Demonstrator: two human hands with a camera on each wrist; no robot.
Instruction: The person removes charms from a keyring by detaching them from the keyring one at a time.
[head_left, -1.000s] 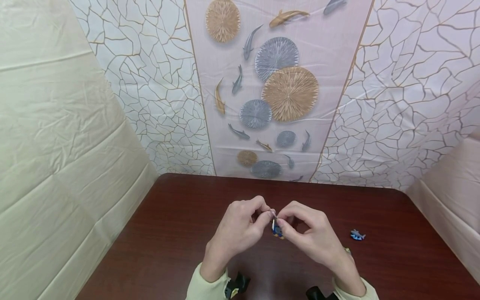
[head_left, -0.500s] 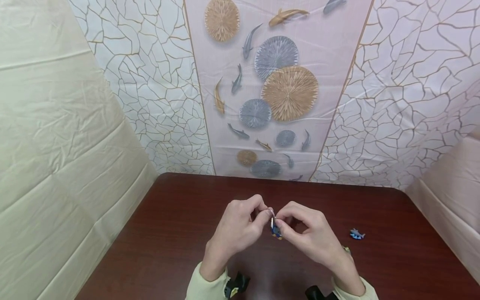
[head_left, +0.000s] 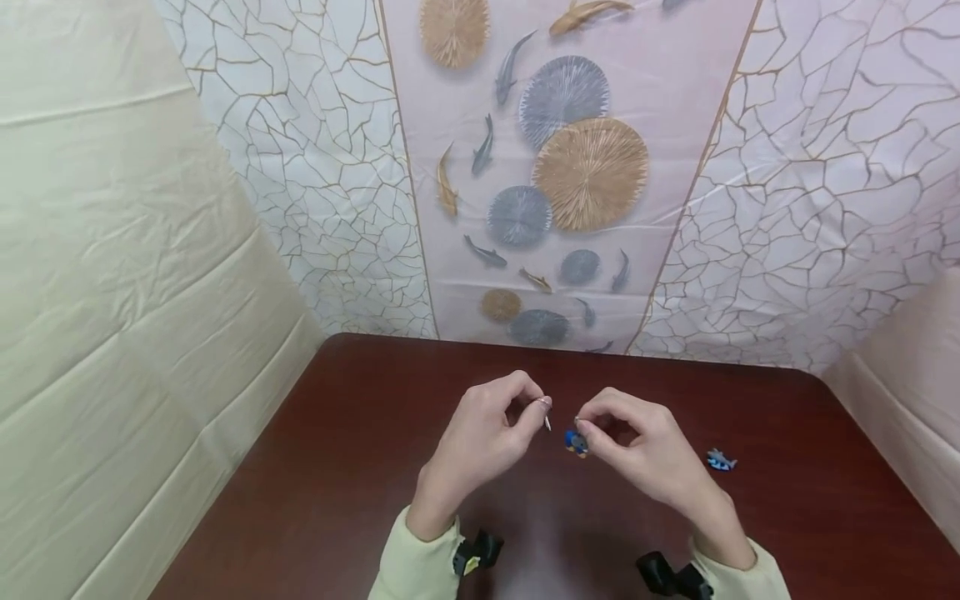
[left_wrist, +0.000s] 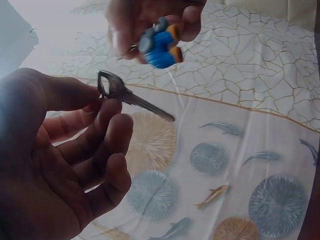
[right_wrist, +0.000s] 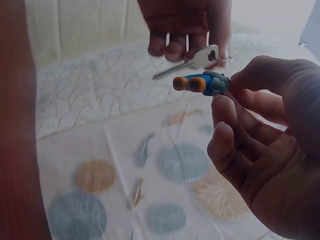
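Between thumb and forefinger my left hand pinches a metal key by its bow, the blade pointing outward. A thin ring shows at the bow in the right wrist view. My right hand pinches a small blue and grey figure charm with orange feet, at its top end; a bit of metal shows by those fingertips. In the head view the key and the charm hang apart, with a gap between the two hands above the table.
A small blue and grey shark charm lies on the dark red-brown table, right of the right hand. Behind the table hangs a patterned cloth, with pale fabric along the left side.
The key and the charm were together between the fingers; now they are separated. The right hand has moved right with the charm, and the left hand keeps the key. The head view has shifted slightly.
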